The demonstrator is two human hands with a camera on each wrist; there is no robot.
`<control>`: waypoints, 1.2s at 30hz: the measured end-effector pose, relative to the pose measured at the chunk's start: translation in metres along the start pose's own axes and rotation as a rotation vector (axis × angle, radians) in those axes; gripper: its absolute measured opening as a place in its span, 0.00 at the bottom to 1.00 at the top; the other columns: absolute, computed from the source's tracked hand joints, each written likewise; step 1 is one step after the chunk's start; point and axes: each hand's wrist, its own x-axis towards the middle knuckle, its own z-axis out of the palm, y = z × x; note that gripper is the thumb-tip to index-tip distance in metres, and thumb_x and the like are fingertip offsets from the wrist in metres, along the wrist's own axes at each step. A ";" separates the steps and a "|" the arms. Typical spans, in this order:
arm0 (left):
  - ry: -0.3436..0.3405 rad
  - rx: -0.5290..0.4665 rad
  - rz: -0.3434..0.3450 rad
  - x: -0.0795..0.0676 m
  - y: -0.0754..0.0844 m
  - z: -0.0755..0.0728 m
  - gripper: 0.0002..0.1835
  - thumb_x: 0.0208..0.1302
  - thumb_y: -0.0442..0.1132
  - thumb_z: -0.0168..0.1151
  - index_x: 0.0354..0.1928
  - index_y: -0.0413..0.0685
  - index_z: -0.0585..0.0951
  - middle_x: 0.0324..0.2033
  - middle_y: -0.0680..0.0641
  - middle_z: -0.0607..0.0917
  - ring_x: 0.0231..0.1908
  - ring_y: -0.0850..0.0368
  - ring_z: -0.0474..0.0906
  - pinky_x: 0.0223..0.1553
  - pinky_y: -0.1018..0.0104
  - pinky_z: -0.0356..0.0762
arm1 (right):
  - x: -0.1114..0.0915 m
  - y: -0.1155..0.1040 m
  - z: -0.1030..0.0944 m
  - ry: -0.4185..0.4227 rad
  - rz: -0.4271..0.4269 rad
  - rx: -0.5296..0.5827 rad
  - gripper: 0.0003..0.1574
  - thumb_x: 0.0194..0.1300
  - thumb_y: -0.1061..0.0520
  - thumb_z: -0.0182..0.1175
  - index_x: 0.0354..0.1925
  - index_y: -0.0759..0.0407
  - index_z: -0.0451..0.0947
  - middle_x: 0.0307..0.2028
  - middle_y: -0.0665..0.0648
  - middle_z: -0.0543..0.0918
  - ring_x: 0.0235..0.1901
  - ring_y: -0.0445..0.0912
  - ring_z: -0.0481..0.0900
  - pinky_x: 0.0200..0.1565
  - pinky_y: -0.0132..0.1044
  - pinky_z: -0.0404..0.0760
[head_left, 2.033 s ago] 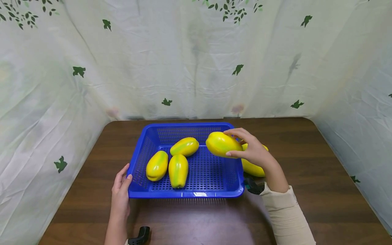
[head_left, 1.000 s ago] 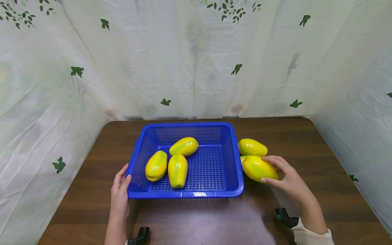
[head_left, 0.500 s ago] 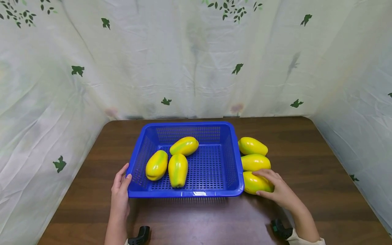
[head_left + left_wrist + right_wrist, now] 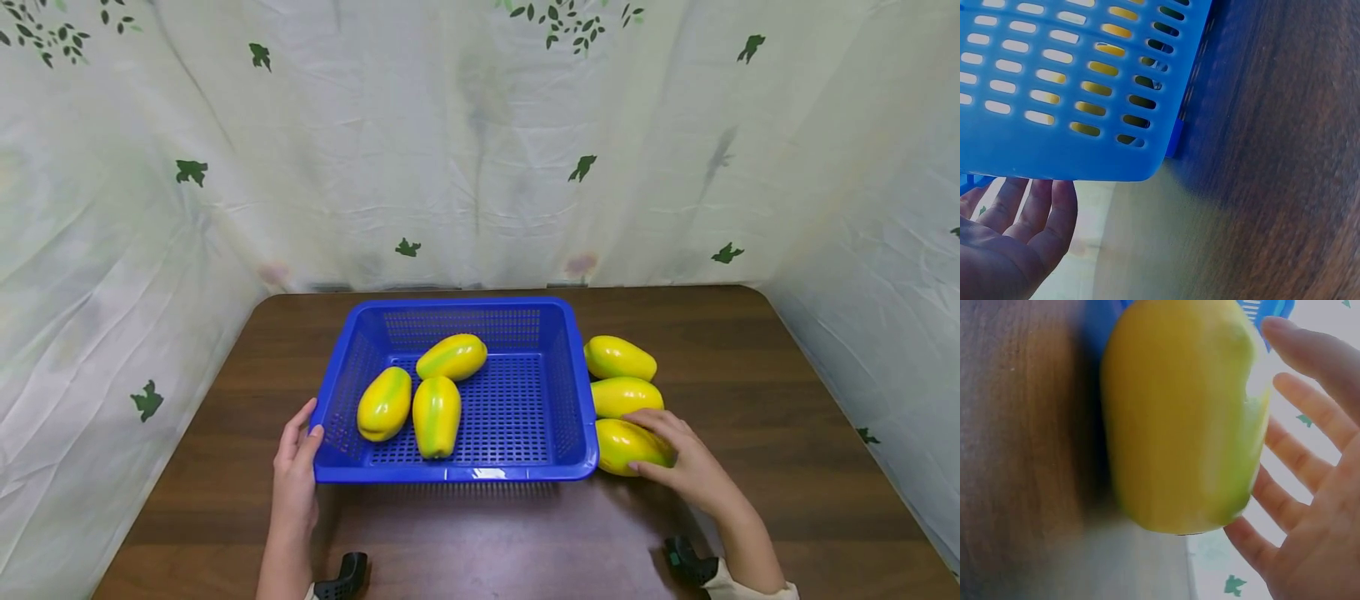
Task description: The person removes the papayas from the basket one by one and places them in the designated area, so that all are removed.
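Observation:
My left hand point(image 4: 296, 471) holds the left rim of a blue plastic basket point(image 4: 525, 475), thumb on top; in the left wrist view its fingers point(image 4: 1063, 215) reach to the basket's edge. Three yellow papayas with green streaks, one of them the front papaya point(image 4: 437, 419), lie in the basket's left half. Right of the basket, a back papaya point(image 4: 619, 358), a middle papaya point(image 4: 627, 397) and a near papaya point(image 4: 632, 447) form a row on the table. My right hand point(image 4: 693, 467) is at the near papaya's right end, its fingers spread loosely beside it in the right wrist view.
The brown wooden table point(image 4: 465, 542) is ringed at the back and sides by a pale curtain point(image 4: 480, 150) with green leaf prints. Black wrist-worn mounts show at the left wrist point(image 4: 345, 575) and the right wrist point(image 4: 688, 561).
My right hand carried a papaya from over the basket's right side to the table, setting it at the near end of the row. Its fingers have just loosened. The left hand stays at the rim.

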 end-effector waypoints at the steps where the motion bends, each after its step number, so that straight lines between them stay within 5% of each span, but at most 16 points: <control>1: 0.000 -0.001 0.002 0.000 0.000 0.000 0.23 0.69 0.44 0.45 0.64 0.51 0.63 0.50 0.49 0.71 0.43 0.60 0.72 0.39 0.75 0.73 | 0.000 -0.001 -0.001 0.010 0.000 -0.009 0.34 0.48 0.55 0.69 0.55 0.55 0.71 0.52 0.53 0.70 0.52 0.50 0.63 0.52 0.50 0.63; 5: 0.006 -0.004 0.003 0.000 0.001 0.000 0.22 0.69 0.44 0.45 0.64 0.51 0.63 0.49 0.50 0.71 0.43 0.60 0.73 0.38 0.74 0.73 | 0.003 -0.007 -0.007 0.044 0.004 -0.017 0.36 0.48 0.56 0.69 0.56 0.56 0.69 0.53 0.52 0.69 0.52 0.48 0.65 0.52 0.43 0.66; 10: 0.009 -0.010 0.003 0.000 0.001 0.000 0.23 0.69 0.43 0.45 0.64 0.50 0.63 0.48 0.50 0.72 0.42 0.60 0.73 0.38 0.74 0.73 | 0.012 -0.016 -0.018 0.057 -0.015 0.005 0.37 0.48 0.57 0.69 0.57 0.57 0.67 0.55 0.57 0.68 0.52 0.53 0.65 0.50 0.59 0.63; 17: -0.002 0.006 -0.003 -0.001 0.002 0.001 0.23 0.69 0.44 0.44 0.64 0.50 0.62 0.48 0.51 0.71 0.42 0.60 0.72 0.39 0.74 0.73 | 0.027 -0.030 -0.032 0.041 -0.011 -0.021 0.40 0.48 0.54 0.70 0.58 0.56 0.66 0.57 0.59 0.66 0.56 0.57 0.62 0.50 0.64 0.60; 26: -0.003 0.006 -0.002 0.000 0.001 0.000 0.23 0.69 0.44 0.44 0.64 0.50 0.62 0.49 0.51 0.71 0.43 0.60 0.72 0.38 0.74 0.73 | 0.059 -0.054 -0.043 0.013 -0.138 -0.008 0.41 0.47 0.57 0.70 0.59 0.54 0.65 0.56 0.56 0.67 0.55 0.53 0.64 0.50 0.58 0.64; 36: -0.009 0.017 -0.004 0.000 0.002 0.000 0.23 0.69 0.45 0.44 0.65 0.50 0.61 0.50 0.50 0.70 0.43 0.60 0.73 0.38 0.74 0.73 | 0.105 -0.090 -0.041 -0.110 -0.206 -0.044 0.42 0.51 0.47 0.66 0.62 0.53 0.63 0.60 0.52 0.64 0.58 0.49 0.61 0.54 0.53 0.62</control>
